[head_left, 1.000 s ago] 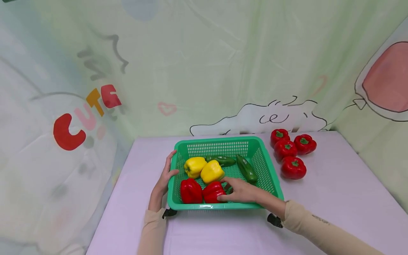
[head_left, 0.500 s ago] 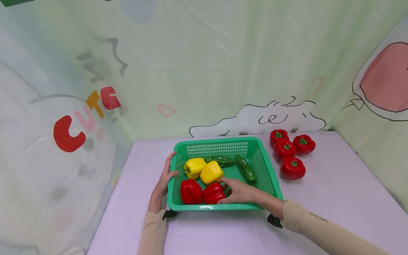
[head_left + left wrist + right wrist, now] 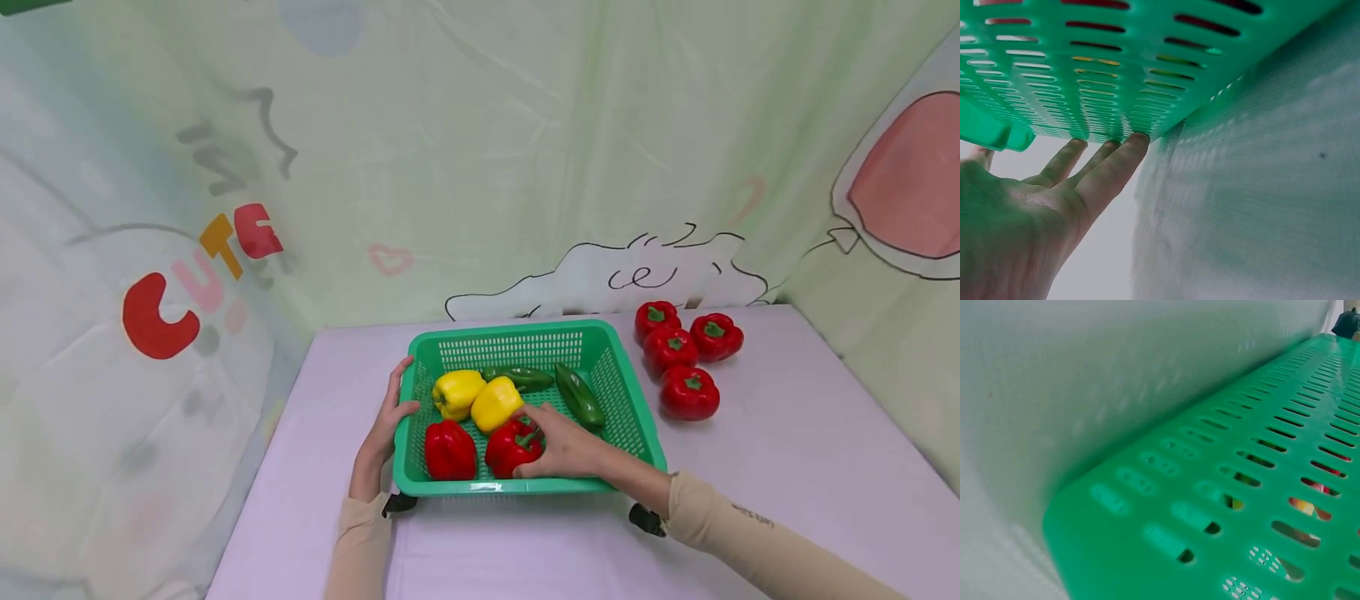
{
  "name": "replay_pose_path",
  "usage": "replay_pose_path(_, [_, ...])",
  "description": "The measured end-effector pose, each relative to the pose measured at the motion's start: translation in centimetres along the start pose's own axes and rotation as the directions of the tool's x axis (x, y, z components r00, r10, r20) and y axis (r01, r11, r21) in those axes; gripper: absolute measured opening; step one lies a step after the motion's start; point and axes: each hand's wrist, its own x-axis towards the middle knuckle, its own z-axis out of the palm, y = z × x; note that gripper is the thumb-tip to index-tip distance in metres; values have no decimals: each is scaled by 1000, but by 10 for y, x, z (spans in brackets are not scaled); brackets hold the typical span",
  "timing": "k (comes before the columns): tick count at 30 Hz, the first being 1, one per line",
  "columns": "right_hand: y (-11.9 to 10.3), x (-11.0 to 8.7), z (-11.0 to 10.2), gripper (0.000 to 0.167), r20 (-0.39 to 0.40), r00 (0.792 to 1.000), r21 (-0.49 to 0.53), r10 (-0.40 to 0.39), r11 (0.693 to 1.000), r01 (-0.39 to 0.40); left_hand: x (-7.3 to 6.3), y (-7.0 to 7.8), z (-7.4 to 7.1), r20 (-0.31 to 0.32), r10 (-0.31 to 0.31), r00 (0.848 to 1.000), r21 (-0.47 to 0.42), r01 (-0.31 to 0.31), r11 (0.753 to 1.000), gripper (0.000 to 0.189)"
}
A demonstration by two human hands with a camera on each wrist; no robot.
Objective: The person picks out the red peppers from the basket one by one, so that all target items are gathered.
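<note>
In the head view, the right hand (image 3: 566, 446) covers part of the red bell pepper (image 3: 508, 450) it grips, and the near side of the green basket (image 3: 570, 486) hides that pepper's bottom. The left sleeve (image 3: 358, 546) and right sleeve (image 3: 787, 537) run off the bottom edge; the lettering (image 3: 752, 515) on the latter is too small to read. The pink balloon (image 3: 911, 175) is cut by the right edge. In the left wrist view, the left hand (image 3: 1041, 212) runs off the picture. In the right wrist view, the basket's wall blocks the right hand; contents show as unidentifiable slivers, and a dark object (image 3: 1346, 324) is cut off.
</note>
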Motion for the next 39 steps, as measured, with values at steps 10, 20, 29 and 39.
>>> replay_pose_path(10, [-3,0,-7,68,-53,999,-29,9,1000,-11,5,5,1,3,19,1000,12,-19,1000,74])
replay_pose_path(20, [-3,-5,-13,72,-69,997,-18,-39,999,38,5,3,2,13,19,1000,-1,-19,1000,74])
replay_pose_path(29, [-4,-10,-20,77,-83,995,39,-46,998,49,2,-4,0,31,64,997,13,-65,998,72])
replay_pose_path(39, [0,-16,-30,78,-136,989,6,-61,998,63,-1,1,1,7,9,1000,11,-9,1000,73])
